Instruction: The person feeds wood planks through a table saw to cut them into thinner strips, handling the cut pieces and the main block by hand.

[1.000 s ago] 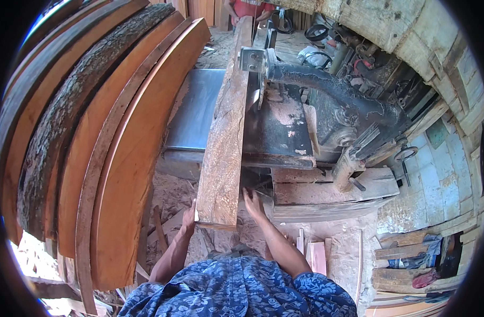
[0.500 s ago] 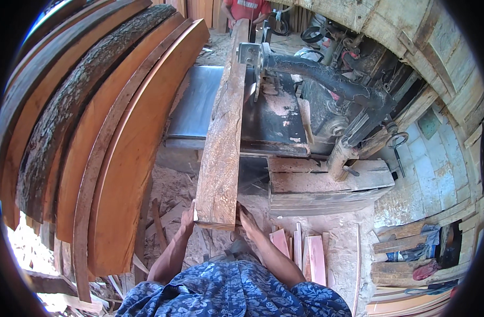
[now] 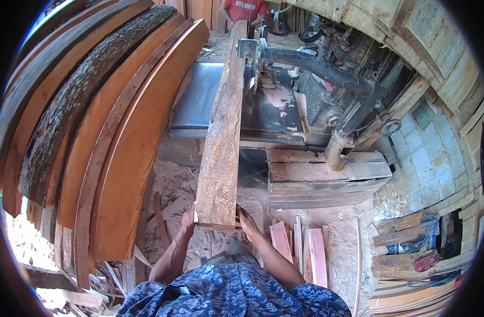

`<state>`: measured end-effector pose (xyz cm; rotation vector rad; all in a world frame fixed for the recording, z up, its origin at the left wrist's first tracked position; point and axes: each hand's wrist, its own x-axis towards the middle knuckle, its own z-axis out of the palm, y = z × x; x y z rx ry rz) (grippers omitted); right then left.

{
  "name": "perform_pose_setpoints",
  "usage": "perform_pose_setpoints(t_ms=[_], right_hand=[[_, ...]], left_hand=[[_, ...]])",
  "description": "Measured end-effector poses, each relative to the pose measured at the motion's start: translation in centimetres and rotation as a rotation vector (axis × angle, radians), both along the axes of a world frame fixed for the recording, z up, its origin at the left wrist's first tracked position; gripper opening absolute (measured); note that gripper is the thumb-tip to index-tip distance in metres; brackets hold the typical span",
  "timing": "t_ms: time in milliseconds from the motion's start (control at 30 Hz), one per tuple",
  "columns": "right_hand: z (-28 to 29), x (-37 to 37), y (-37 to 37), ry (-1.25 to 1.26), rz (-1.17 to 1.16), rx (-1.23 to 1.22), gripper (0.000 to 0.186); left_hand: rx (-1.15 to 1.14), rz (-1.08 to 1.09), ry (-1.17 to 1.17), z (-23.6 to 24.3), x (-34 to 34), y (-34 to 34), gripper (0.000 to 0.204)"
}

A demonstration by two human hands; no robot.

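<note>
A long, thick wooden beam (image 3: 220, 142) stretches away from me across the metal table (image 3: 197, 100) of a saw machine. Its rough top is brown and flecked with pale dust. At the near end, my left hand (image 3: 188, 218) grips the beam's left side. My right hand (image 3: 245, 217) is closed on the opposite side, its fingers partly hidden by the wood. Beside the beam, a dark machine arm (image 3: 316, 68) carries a metal guard (image 3: 248, 49). At the far end stands a person in a red shirt (image 3: 245, 8), hands close to the beam.
Large planks (image 3: 131, 137), some with bark, lean in a row on my left. A timber block (image 3: 326, 179) sits right of the beam. Pinkish offcuts (image 3: 317, 256) stand near my right arm. Sawdust and scraps cover the floor, and a handwheel (image 3: 391, 127) is at right.
The view has shifted slightly, so the machine, timber block and offcuts appear a little higher. Both hands keep their grip on the beam's near end, almost unmoved in the picture.
</note>
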<state>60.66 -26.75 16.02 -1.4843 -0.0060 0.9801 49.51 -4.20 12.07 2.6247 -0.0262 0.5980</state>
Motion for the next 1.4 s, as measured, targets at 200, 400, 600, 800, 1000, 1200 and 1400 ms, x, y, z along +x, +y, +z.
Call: perform_pose_setpoints(t_ms=[200,400,600,800,1000,1200,1400], right_hand=[[1.9,-3.8,-0.8,0.009,0.040,0.017,0.063],[-1.2,-7.2,-3.1,-0.039,-0.033,0.033,0.064],[0.2,-11.6,-4.8,-0.042,-0.023,0.018,0.067],[0.7,-16.5,-7.4,-0.035,-0.002,0.036,0.078],[-1.3,-21.9,-9.5,-0.283,-0.047,-0.006,0.086],[1.1,-25.1,-11.0,-0.132,-0.038,0.014,0.070],[-1.7,-28.4,-13.0,-0.155,-0.025,0.030,0.072]], left_hand=[[-0.031,0.106,0.108,-8.7,-4.2,1.4,0.060],[0.233,0.044,0.085,-5.1,-8.3,-1.8,0.063],[0.180,0.051,0.198,-3.3,-12.8,-3.7,0.071],[0.197,0.092,0.470,-1.2,-16.3,-6.1,0.070],[0.136,0.051,0.188,-2.7,-19.3,-7.0,0.061],[0.023,0.066,0.093,-0.2,-21.3,-9.6,0.055],[-0.080,0.006,0.131,0.5,-24.7,-11.4,0.054]])
